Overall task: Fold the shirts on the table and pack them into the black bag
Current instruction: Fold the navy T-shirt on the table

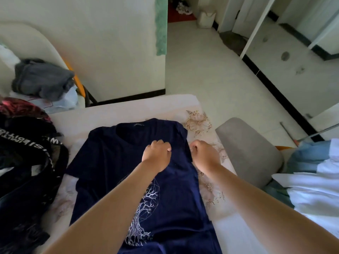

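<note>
Navy shirt (176, 198) flat on table (128, 107); left hand (156, 154) curled, pinching chest fabric; right hand (204, 154) pinching folded sleeve edge.

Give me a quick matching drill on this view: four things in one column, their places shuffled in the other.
Things
1. navy shirt
2. black bag
3. grey chair
4. grey garment

Places
A. just right of the table
B. heaped at far left, beyond the table
C. spread flat mid-table, print up
D. on the table's left edge

Pairs: 1-C, 2-D, 3-A, 4-B
</note>
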`<act>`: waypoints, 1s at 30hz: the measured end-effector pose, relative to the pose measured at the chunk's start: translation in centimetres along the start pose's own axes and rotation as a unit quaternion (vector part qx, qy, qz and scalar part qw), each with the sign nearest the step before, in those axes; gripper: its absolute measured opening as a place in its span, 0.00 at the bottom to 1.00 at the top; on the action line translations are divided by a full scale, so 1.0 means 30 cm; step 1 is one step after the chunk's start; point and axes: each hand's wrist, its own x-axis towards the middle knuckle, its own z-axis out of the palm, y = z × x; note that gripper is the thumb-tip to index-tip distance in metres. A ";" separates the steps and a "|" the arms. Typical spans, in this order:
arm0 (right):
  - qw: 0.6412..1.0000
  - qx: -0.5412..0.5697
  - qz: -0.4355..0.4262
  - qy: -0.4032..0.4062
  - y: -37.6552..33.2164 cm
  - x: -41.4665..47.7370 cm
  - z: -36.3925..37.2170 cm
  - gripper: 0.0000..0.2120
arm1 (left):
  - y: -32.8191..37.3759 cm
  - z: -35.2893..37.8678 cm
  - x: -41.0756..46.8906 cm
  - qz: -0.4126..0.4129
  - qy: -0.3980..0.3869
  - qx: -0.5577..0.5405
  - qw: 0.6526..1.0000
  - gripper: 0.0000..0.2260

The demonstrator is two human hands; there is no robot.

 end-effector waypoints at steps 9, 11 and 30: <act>0.999 0.015 0.043 -0.022 0.008 0.134 0.107 0.08 | 0.068 0.021 0.273 0.059 -0.062 0.092 0.992 0.26; 0.998 0.031 0.050 -0.021 0.015 0.141 0.117 0.11 | 0.060 0.025 0.295 0.051 -0.061 0.103 0.992 0.29; 0.996 0.039 0.076 0.026 0.239 0.183 -0.025 0.05 | 0.200 0.065 0.340 0.167 -0.012 0.121 0.978 0.21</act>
